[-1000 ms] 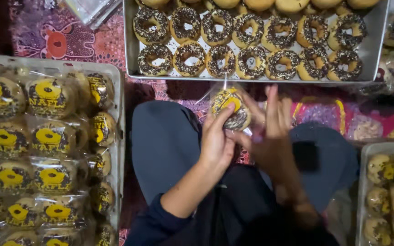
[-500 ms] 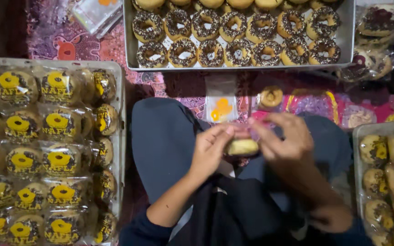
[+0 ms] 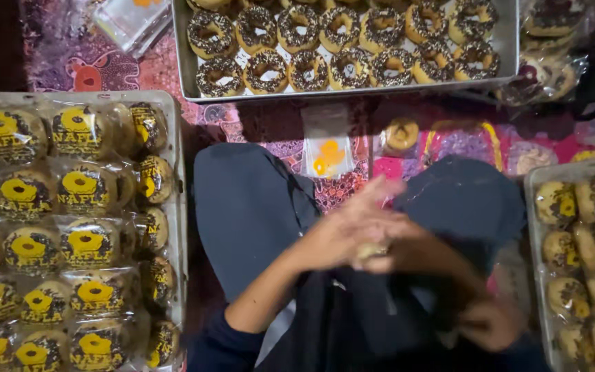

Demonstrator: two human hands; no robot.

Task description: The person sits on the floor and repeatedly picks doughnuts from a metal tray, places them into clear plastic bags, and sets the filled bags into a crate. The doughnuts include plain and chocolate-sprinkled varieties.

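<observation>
My left hand [image 3: 339, 238] and my right hand [image 3: 418, 248] are pressed together over my lap, both blurred by motion. Between them shows a small pale doughnut [image 3: 370, 251], mostly covered by my fingers; I cannot tell whether it is wrapped. An empty clear plastic bag with a yellow print [image 3: 328, 148] lies on the patterned cloth just beyond my knees. To its right is one loose doughnut [image 3: 402, 133].
A metal tray [image 3: 184, 76] of chocolate-sprinkled doughnuts stands at the far side. At the left, a tray [image 3: 177, 138] holds several wrapped doughnuts. Another tray [image 3: 533, 207] of doughnuts is at the right. Bagged doughnuts [image 3: 545, 62] lie at the top right, spare bags [image 3: 129, 21] at the top left.
Both hands came down from near the far tray to my lap with the doughnut and closed around it. The plastic bag and loose doughnut came into view on the cloth.
</observation>
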